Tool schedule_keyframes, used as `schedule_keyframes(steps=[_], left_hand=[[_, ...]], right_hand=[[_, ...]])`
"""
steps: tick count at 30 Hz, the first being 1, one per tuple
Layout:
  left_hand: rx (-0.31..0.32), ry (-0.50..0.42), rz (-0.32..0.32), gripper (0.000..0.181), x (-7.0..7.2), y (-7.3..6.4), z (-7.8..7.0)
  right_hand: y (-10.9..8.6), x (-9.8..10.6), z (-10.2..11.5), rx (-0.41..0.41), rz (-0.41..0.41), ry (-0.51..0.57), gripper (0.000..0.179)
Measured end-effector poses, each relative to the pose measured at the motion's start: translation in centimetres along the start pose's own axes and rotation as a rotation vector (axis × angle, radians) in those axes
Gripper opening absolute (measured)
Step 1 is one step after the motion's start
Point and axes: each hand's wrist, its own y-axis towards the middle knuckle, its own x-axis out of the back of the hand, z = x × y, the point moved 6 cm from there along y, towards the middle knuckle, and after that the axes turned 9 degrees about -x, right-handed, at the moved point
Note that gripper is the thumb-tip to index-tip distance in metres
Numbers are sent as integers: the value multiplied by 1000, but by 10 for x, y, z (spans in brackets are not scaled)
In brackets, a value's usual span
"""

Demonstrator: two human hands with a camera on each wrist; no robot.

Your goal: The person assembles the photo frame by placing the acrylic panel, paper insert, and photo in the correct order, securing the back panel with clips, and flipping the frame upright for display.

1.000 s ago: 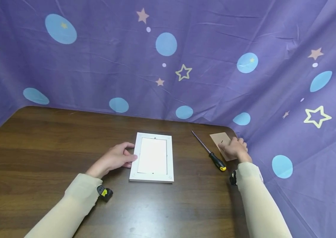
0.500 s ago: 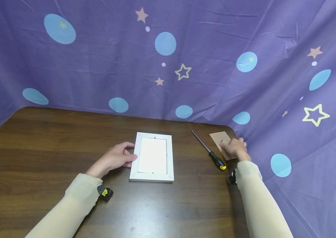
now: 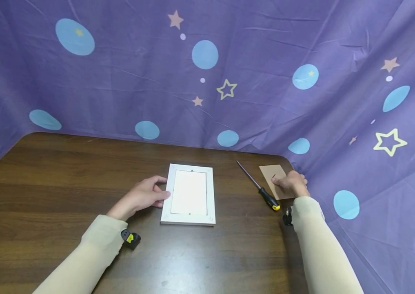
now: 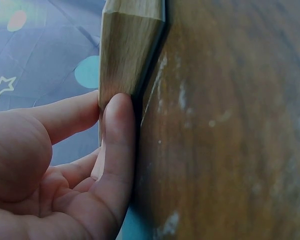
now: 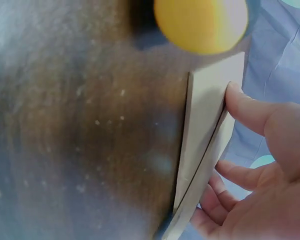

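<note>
Mid-table lies a white picture frame (image 3: 167,210) with a white panel (image 3: 189,192) in its opening. My left hand (image 3: 146,194) holds its left edge between thumb and fingers. From the left wrist, the frame's side (image 4: 127,50) shows bare wood grain. Off to the right is a thin tan board (image 3: 271,173) with a short dark mark on it. My right hand (image 3: 291,182) grips that board, thumb on its face and the other fingers at the far side. In the right wrist view, a dark gap runs along the board (image 5: 207,95), and a strip beside it looks raised.
A screwdriver (image 3: 267,199) with a black and yellow handle lies between the frame and the board, its tip pointing away. Behind the brown wooden table (image 3: 64,183) hangs a purple curtain (image 3: 156,81), which also closes in the right side near my right hand.
My right hand has shifted slightly, with its fingers drawn in a little at the board. My left hand, the frame and the screwdriver have stayed in place.
</note>
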Motion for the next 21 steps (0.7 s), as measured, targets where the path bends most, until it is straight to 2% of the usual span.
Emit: schedule_keyframes(steps=[6,10,13,17,21], left_hand=[[2,-5,-1,64,0,0,0],[4,2,0,63,-1,0,0],[5,2,-1,63,-1,-1,0],[-1,4,-4,62,-1,-1,-1],[-3,8,-5,62,0,-1,0]], right_hand=[[-3,6,0,19,5,-9,88],[-3,14,3,83,-43,2,74],[-4,22,9,148,-76,-2,70],[-3,30,15,182,-61,-10,80],[-4,32,19,185,-52,7,77]])
